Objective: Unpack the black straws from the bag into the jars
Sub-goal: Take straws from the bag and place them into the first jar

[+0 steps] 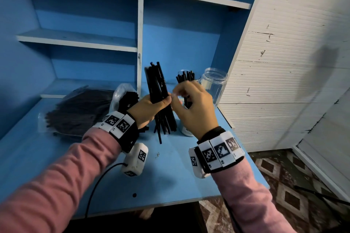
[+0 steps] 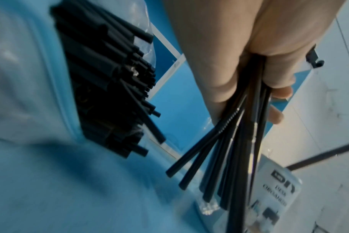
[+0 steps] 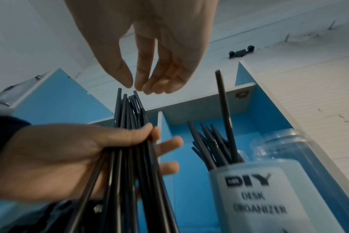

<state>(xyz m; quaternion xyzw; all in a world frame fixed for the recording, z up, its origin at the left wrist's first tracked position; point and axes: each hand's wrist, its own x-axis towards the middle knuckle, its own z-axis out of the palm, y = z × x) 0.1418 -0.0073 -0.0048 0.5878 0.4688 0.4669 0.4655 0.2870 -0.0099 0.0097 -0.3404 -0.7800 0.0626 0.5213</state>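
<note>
The left hand (image 1: 149, 107) grips a bundle of black straws (image 1: 158, 89) around its middle, holding it roughly upright above the blue desk (image 1: 56, 157); the lower ends fan out below the fist, the upper ends stay close together. The right hand (image 1: 193, 104) holds nothing: in the right wrist view its fingers (image 3: 149, 85) and thumb hang loosely together just above the tips of the bundle, though whether they touch a straw is hard to say through the blur. Behind the right hand stands a jar with a "DIY Desk Organizer" label (image 3: 255, 197), already holding several straws (image 3: 211, 148) that lean out of its mouth. Just beside it, toward the white wall, stands an empty clear jar (image 1: 215, 83). To the left of the left hand, an open clear plastic bag (image 1: 121, 92) shows more straw ends at its mouth, and a fuller sealed-looking bag of straws (image 1: 79, 109) lies flat on the desk.
</note>
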